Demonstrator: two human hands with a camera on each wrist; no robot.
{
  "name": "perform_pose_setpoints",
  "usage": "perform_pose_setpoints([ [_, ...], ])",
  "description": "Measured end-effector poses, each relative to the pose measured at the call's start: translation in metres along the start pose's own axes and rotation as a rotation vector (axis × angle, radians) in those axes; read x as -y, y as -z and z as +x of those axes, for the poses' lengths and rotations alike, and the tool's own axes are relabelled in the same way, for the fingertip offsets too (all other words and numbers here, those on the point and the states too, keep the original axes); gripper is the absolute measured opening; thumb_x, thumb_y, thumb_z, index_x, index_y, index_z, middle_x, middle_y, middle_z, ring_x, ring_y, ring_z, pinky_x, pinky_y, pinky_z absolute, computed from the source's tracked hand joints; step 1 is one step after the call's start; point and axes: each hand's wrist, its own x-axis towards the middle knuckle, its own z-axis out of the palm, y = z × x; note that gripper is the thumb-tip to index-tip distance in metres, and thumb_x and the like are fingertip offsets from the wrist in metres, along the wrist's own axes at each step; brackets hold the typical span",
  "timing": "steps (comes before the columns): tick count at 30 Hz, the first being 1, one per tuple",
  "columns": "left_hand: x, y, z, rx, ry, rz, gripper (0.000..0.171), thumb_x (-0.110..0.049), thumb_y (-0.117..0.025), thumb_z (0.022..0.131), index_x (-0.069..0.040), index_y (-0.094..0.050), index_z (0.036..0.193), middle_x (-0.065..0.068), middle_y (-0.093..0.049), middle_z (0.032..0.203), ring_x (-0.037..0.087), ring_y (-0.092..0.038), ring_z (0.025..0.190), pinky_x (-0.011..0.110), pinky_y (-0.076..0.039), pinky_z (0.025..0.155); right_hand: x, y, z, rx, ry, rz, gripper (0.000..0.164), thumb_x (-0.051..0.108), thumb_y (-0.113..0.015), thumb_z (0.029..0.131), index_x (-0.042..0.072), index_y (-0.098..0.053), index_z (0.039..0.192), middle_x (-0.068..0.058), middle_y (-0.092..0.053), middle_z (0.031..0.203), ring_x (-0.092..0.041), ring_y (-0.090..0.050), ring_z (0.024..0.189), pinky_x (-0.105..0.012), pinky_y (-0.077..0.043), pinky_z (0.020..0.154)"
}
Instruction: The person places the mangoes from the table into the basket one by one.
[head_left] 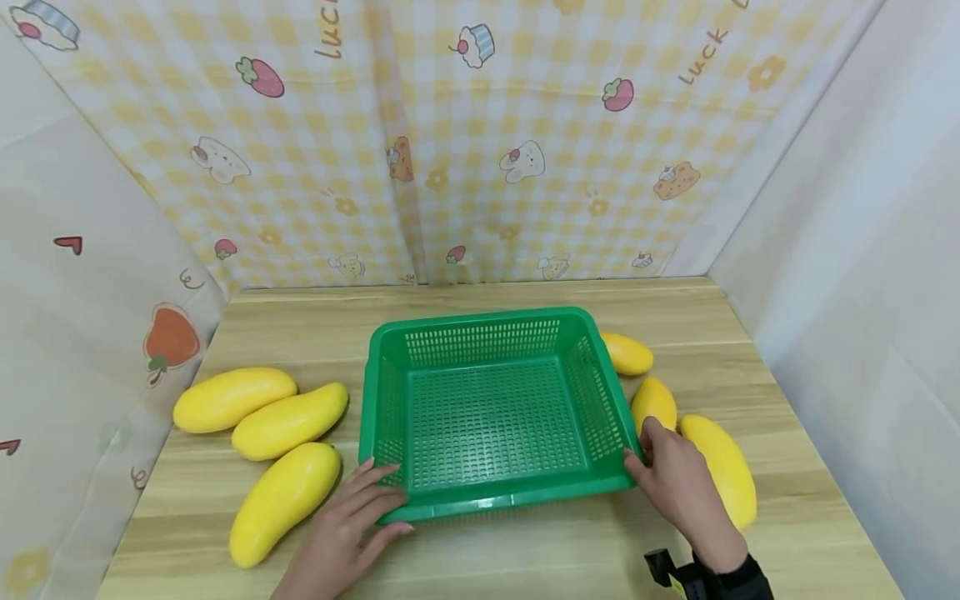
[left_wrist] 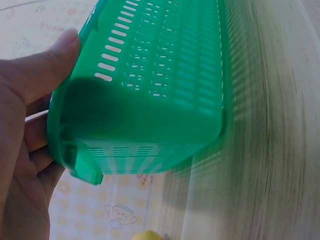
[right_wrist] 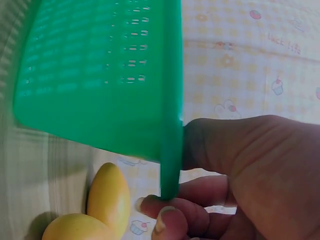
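Green basket (head_left: 495,425) is what we find at the middle of the wooden table (head_left: 465,554), turned slightly, its open top and perforated floor in view; we cannot tell whether its base meets the wood. Starting from our left, we see a printed white cloth (head_left: 97,333), then three yellow fruits like mangoes: the leftmost fruit (head_left: 235,400), the middle fruit (head_left: 290,422) just beside it, and the front fruit (head_left: 284,504) nearer to us. Next comes the left hand (head_left: 348,521), its thumb and fingers clamped on the basket's near left corner. Beyond the basket hangs a yellow checked cloth (head_left: 465,192). On the right, we make out the back fruit (head_left: 627,354), partly behind the rim, and the half-hidden fruit (head_left: 654,404) just beyond the right hand (head_left: 684,479), whose thumb and fingers pinch the near right corner. Furthest over, the large fruit (head_left: 722,467) lies partly behind that hand, above a black cuff (head_left: 731,579), and a plain white cloth (head_left: 862,308) closes the side.
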Motion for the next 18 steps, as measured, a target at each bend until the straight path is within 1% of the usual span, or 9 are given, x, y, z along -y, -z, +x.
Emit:
perform_pose_setpoints([
  [2,-0.001,0.003,-0.001,0.004,-0.001,0.003,0.024,-0.035,-0.069,0.087,-0.012,-0.072,0.094,0.0,-0.069,0.099,0.025,-0.056,0.111,0.032,-0.023,0.112,0.001,0.001,-0.003,0.006,-0.001,0.013,0.028,0.009,-0.071,0.082,0.008,-0.044,0.077,0.001,-0.038,0.057,-0.012,-0.037,0.048,-0.023,-0.03,0.044],
  [5,-0.002,0.006,-0.003,0.018,-0.005,0.004,0.018,-0.028,-0.075,0.083,-0.014,-0.071,0.094,0.001,-0.069,0.099,0.023,-0.056,0.109,0.032,-0.023,0.112,0.001,0.002,-0.008,0.022,-0.012,0.039,0.029,0.01,-0.071,0.083,0.009,-0.043,0.076,0.002,-0.038,0.057,-0.012,-0.036,0.048,-0.023,-0.029,0.043],
  [7,-0.002,0.008,-0.005,0.028,-0.003,0.0,0.019,-0.022,-0.079,0.079,-0.015,-0.07,0.094,0.001,-0.068,0.099,0.023,-0.055,0.109,0.032,-0.022,0.112,0.002,0.002,-0.012,0.038,-0.024,0.055,0.03,0.01,-0.071,0.083,0.01,-0.042,0.075,0.002,-0.039,0.056,-0.011,-0.037,0.048,-0.023,-0.03,0.044],
  [9,-0.003,0.01,-0.007,0.043,0.004,0.0,0.022,-0.018,-0.08,0.076,-0.016,-0.07,0.095,-0.001,-0.068,0.099,0.023,-0.055,0.11,0.033,-0.022,0.113,0.003,0.003,-0.016,0.064,-0.039,0.066,0.031,0.01,-0.071,0.082,0.011,-0.041,0.075,0.003,-0.04,0.057,-0.011,-0.037,0.048,-0.022,-0.03,0.044],
  [11,-0.004,0.01,-0.01,0.061,0.023,0.003,0.022,-0.017,-0.081,0.075,-0.018,-0.07,0.095,-0.003,-0.068,0.1,0.021,-0.055,0.112,0.033,-0.021,0.113,0.005,0.005,-0.021,0.098,-0.07,0.078,0.031,0.009,-0.071,0.082,0.011,-0.041,0.074,0.003,-0.04,0.056,-0.011,-0.038,0.049,-0.022,-0.03,0.044],
  [13,-0.005,0.009,-0.013,0.07,0.025,0.009,0.022,-0.018,-0.081,0.075,-0.02,-0.07,0.094,-0.005,-0.067,0.1,0.02,-0.055,0.112,0.033,-0.021,0.113,0.007,0.006,-0.026,0.134,-0.103,0.084,0.031,0.01,-0.071,0.081,0.011,-0.041,0.075,0.002,-0.041,0.056,-0.012,-0.039,0.049,-0.022,-0.031,0.045],
  [16,-0.006,0.006,-0.016,0.05,-0.004,0.011,0.02,-0.02,-0.081,0.076,-0.021,-0.07,0.093,-0.007,-0.067,0.098,0.02,-0.056,0.109,0.034,-0.021,0.112,0.01,0.008,-0.032,0.171,-0.142,0.085,0.03,0.01,-0.07,0.081,0.011,-0.041,0.075,0.001,-0.042,0.057,-0.013,-0.041,0.051,-0.022,-0.032,0.046],
  [18,-0.006,0.005,-0.018,0.016,-0.054,0.011,0.015,-0.024,-0.078,0.08,-0.019,-0.07,0.092,-0.007,-0.067,0.095,0.021,-0.056,0.106,0.035,-0.023,0.112,0.011,0.008,-0.035,0.182,-0.152,0.084,0.029,0.01,-0.07,0.082,0.011,-0.042,0.076,0.001,-0.043,0.057,-0.014,-0.041,0.052,-0.022,-0.032,0.046],
])
